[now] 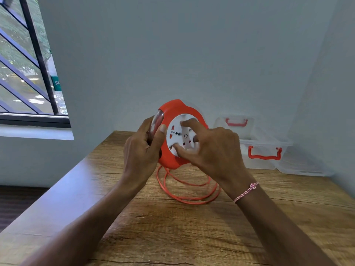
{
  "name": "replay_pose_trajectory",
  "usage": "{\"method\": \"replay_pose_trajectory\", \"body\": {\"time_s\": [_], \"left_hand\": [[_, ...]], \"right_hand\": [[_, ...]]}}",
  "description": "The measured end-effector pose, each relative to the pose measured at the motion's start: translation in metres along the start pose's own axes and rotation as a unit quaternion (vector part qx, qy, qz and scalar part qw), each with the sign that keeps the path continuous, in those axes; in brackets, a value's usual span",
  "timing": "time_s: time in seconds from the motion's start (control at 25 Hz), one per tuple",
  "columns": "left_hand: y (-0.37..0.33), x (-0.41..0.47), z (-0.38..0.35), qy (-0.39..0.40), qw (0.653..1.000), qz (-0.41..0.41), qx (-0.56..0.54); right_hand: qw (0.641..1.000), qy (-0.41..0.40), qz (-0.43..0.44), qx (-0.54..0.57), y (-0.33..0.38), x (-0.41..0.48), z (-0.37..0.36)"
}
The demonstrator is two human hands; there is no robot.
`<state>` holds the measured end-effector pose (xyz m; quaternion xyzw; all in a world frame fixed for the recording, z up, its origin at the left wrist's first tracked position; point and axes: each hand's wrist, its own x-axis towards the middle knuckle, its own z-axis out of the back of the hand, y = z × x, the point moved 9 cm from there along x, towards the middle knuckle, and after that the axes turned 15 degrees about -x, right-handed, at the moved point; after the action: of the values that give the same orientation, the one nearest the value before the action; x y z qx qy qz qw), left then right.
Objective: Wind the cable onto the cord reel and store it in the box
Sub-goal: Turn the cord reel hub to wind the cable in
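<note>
With my left hand (pixel 142 148) gripping the reel (pixel 178 108) by its rim and my right hand (pixel 213 148) gripping its white face with spread fingertips, winding looks unfinished: cable (pixel 188 189) loops lie at 6 o'clock, the box (pixel 265 148) waiting at 3 o'clock.

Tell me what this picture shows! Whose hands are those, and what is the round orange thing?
No robot here, just a person. The camera sits on their head, so you look down at their two hands. The left hand holds an orange cord reel by its edge. The right hand grips the reel's white middle with its fingertips. Orange cable hangs from the reel and lies in loops on the wooden table. Behind it stands a clear box with red handles.
</note>
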<state>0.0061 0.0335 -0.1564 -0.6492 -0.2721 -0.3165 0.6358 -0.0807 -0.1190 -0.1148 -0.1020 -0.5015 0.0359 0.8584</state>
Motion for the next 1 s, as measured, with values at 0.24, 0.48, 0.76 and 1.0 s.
{"method": "replay_pose_trajectory", "body": {"time_s": [0.24,0.48,0.76,1.0], "left_hand": [[0.002,-0.004,-0.008,0.004,1.0,-0.003,0.021],[0.004,-0.001,-0.002,-0.009,1.0,0.009,0.02],[0.004,0.002,0.004,-0.019,1.0,0.004,0.01],[0.0,-0.003,-0.006,-0.007,1.0,0.0,0.01]], "right_hand": [[0.868,0.124,-0.371,0.304,-0.039,-0.02,-0.053],[0.995,0.001,-0.079,0.067,-0.023,-0.003,-0.004],[0.997,0.023,0.063,-0.045,0.005,-0.002,-0.002],[0.934,0.08,-0.281,0.208,-0.028,-0.008,-0.022]]}}
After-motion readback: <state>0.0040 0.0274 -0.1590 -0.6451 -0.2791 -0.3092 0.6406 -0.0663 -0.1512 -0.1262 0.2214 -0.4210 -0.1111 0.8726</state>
